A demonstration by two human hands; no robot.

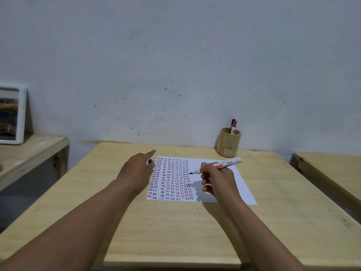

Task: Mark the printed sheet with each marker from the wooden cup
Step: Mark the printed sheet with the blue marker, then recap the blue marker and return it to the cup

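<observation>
The printed sheet [213, 180] lies flat on the wooden table [175, 231], covered on its left part with columns of short red and blue marks. My right hand [214, 178] grips an uncapped white marker [224, 164], its dark tip hovering just over the sheet near the rightmost column. My left hand [136, 171] rests at the sheet's left edge, index finger stretched out, with a blue cap [150, 161] held against the thumb. The wooden cup [228, 142] stands behind the sheet near the wall, holding two markers [233, 126], one black-capped and one red-capped.
A second wooden table [332, 173] stands close on the right, with a gap between. On the left a lower wooden bench [29, 151] carries a white-framed picture [11, 114] leaning on the wall. The wall runs right behind the table.
</observation>
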